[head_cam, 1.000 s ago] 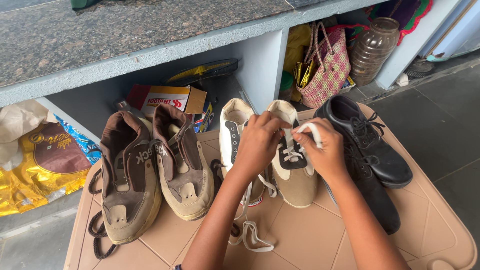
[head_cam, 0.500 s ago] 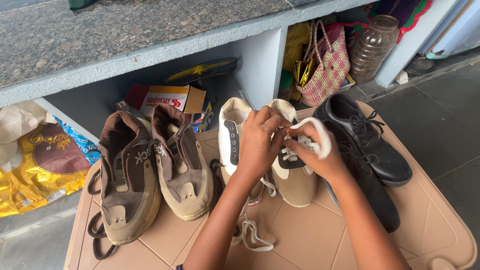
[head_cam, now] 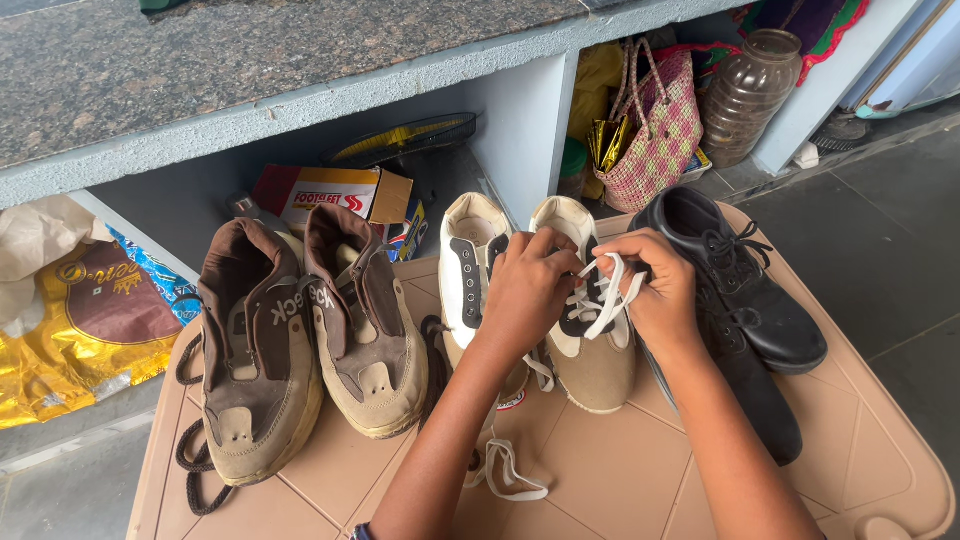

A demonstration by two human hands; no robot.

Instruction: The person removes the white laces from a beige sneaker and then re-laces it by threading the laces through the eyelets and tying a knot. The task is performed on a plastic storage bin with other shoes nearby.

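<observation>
A pair of cream and tan canvas shoes stands on a tan plastic lid. Over the right shoe both my hands work its white lace. My left hand pinches the lace near the top eyelets. My right hand holds a loop of the same lace just beside it. The left shoe lies partly under my left forearm, and its loose white lace trails toward the lid's front.
Two brown and tan sneakers with dark laces stand at the left. A pair of black lace-up shoes stands at the right. Behind are a stone shelf, a cardboard box, a woven bag, a plastic jar and gold bags.
My right hand has drawn the white lace loop down and in toward the shoe's tongue. My left hand has shifted slightly right along the eyelets.
</observation>
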